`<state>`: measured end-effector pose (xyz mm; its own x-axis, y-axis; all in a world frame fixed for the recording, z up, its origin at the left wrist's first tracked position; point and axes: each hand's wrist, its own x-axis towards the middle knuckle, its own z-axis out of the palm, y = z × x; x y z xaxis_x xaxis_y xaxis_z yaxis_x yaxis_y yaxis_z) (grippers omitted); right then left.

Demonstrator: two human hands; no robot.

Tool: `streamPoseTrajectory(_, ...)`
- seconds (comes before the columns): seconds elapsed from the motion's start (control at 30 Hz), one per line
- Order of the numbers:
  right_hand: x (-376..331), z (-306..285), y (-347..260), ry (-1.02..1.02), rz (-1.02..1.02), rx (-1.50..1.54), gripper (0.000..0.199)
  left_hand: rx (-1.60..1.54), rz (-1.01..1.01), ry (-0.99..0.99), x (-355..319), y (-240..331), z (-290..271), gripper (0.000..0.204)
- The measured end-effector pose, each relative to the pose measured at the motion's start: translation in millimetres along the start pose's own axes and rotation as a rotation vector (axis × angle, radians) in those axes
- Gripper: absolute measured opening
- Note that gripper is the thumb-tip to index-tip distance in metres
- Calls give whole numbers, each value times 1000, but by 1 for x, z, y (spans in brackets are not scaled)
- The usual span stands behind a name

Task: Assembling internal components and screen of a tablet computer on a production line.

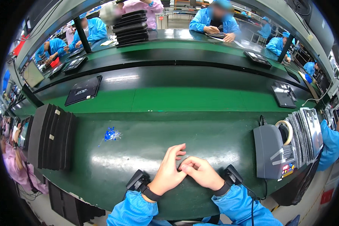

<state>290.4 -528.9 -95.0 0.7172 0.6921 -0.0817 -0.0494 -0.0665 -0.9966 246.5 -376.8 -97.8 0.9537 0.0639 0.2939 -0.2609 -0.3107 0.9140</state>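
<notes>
My left hand (168,169) is over the near middle of the dark green worktable (139,150), its fingers stretched out and a little bent. Against its thumb side rests my right hand (202,174), with fingers curled in and the thumb pressed toward them. Whatever the right fingers may hold is hidden. Both wrists wear black straps with small dark devices, below blue sleeves. Beyond the left hand, a little heap of blue and clear bits (111,134) lies on the tabletop.
Black padded slabs (51,137) stand at the left. On the right are a grey tape dispenser (267,150), a tape roll (286,132) and stacked silvery panels (305,132). A dark laptop lid (83,90) and a dark panel (283,95) lie farther back. Several people in blue work beyond.
</notes>
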Motion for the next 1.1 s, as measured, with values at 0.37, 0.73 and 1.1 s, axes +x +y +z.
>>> streamPoseTrajectory(0.37, 4, -8, 0, -89, 83, 294, 19, -111, -102, 48, 2, -2, 0, 54)
streamPoseTrajectory(0.73, -2, -6, 6, -75, 41, 39, 12, -204, -95, 22, -2, -2, 1, 56)
streamPoseTrajectory(1.1, 1, -6, 0, -91, -14, 5, 14, -229, -182, -86, 2, 1, 2, 56)
